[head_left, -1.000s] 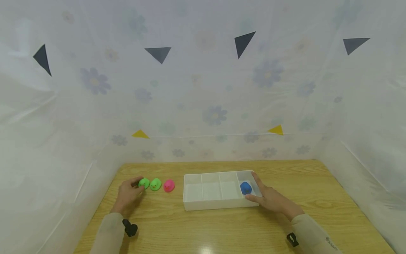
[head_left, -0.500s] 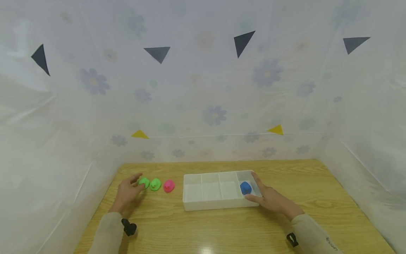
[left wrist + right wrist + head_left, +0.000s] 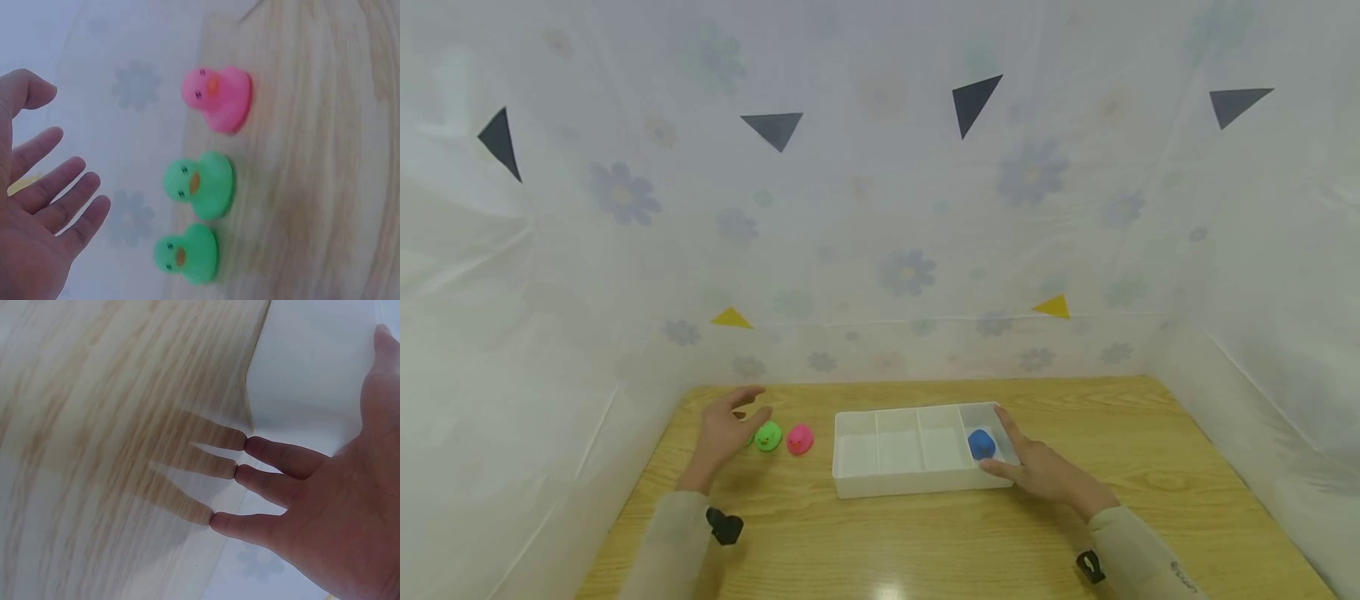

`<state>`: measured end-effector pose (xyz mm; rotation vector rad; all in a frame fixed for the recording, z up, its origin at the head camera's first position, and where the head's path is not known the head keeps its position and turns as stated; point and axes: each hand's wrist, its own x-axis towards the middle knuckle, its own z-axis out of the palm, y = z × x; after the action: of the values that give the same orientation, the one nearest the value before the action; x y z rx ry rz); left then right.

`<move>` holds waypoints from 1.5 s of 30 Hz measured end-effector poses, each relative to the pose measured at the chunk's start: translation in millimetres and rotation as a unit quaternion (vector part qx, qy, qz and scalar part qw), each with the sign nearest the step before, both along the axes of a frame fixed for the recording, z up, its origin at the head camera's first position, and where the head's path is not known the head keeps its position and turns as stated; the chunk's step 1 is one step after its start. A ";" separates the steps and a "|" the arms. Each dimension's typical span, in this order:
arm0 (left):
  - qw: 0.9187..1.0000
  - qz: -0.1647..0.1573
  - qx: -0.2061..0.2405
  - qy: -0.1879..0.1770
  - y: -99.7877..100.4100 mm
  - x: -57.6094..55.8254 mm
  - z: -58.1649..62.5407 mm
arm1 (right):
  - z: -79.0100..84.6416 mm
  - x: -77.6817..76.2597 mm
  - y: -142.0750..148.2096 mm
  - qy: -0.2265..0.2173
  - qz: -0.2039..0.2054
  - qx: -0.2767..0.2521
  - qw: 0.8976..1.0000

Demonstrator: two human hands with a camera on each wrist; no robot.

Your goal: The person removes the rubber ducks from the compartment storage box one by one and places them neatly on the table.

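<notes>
Head view: left hand (image 3: 722, 431), wide and holding nothing, is hovering by green ducks (image 3: 214, 185) and pink duck (image 3: 230, 100); right hand (image 3: 1045, 472), straight-fingered, is spanning, presumably steadying, the tray (image 3: 917, 483) end where blue duck (image 3: 981, 444) is sitting.

Head view: flat, even light, a bit dim; faint soft shadow on table (image 3: 850, 542) just below fingers of left hand (image 3: 724, 429); small glare spot (image 3: 889, 592) nearer the camera than either hand's fingers. Left wrist: bluish cast, backdrop (image 3: 119, 37) past fingers washed out. Right wrist: hazy, dark finger shapes (image 3: 212, 434) meeting right hand (image 3: 331, 506) fingertips.
</notes>
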<state>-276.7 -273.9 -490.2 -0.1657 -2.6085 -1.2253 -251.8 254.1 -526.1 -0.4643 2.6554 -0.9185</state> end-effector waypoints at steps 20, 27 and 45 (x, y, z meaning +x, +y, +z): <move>0.994 -0.103 0.020 0.041 86.2 0.5 31.2 | 1.4 -1.2 -0.3 0.010 0.005 0.003 1.000; 0.991 -0.130 0.023 0.032 116.0 0.5 35.8 | 1.7 -1.3 0.4 0.014 0.008 0.003 1.000; 0.975 -0.221 0.011 -0.003 179.7 4.7 32.8 | -1.1 -2.1 1.7 0.001 0.006 -0.002 1.000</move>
<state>-272.0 -94.2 -457.4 -0.7759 -2.6437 -1.3846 -253.8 255.8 -527.2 -0.4810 2.6503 -0.9212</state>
